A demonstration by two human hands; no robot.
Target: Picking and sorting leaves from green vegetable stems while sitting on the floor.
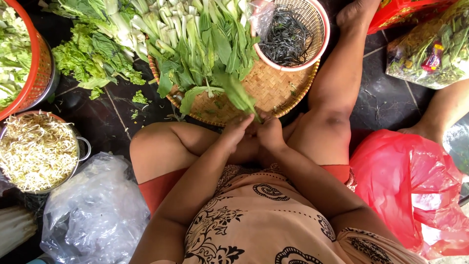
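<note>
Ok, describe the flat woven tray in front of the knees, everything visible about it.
The woven tray is round, shallow and tan, apparently bamboo or rattan, with a bound rim. It lies flat on the dark tiled floor. Leafy greens cover its left half. A pink-rimmed basket of dark strands rests on its upper right. The left hand and right hand meet at its near edge, holding a leaf.

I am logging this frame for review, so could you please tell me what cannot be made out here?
- Head view: the stem end of the leafy green is hidden between the left hand and right hand.
- Whether either hand also holds a tool: covered by fingers.
- The orange basket of greens is cut off by the left edge.
- The contents of the red plastic bag are hidden by its plastic.
</note>
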